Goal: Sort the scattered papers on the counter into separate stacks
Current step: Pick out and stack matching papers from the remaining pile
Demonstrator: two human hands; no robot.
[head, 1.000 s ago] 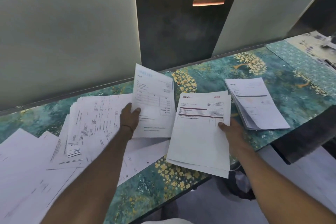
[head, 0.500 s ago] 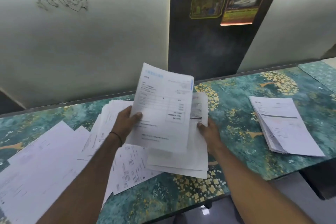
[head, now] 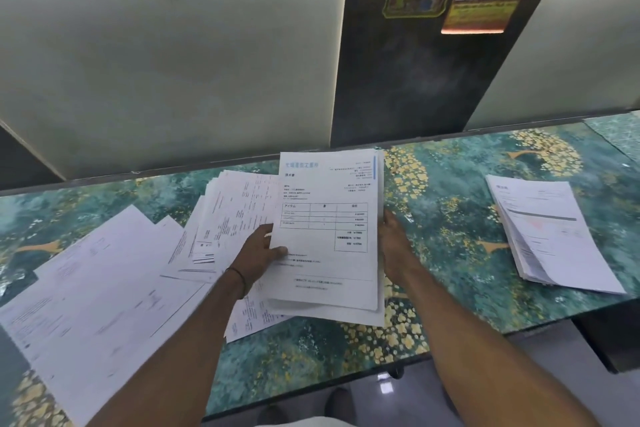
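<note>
Because the fingers of the right hand (head: pixel 394 246) are lying hidden behind the right edge of the stack of white printed sheets (head: pixel 329 236), their grip cannot be told. The left hand (head: pixel 258 255) is pinching the stack's left edge, thumb on top. Loose white papers (head: pixel 104 281) are sprawling left of those fingers across the green-and-gold patterned tabletop (head: pixel 450 211), partly cut off; a tidier white pile (head: pixel 550 232) is lying well right.

Single head-worn wide-angle view; forward and down, close above the counter (head: pixel 450 236), toward the wall (head: pixel 173 80)
</note>
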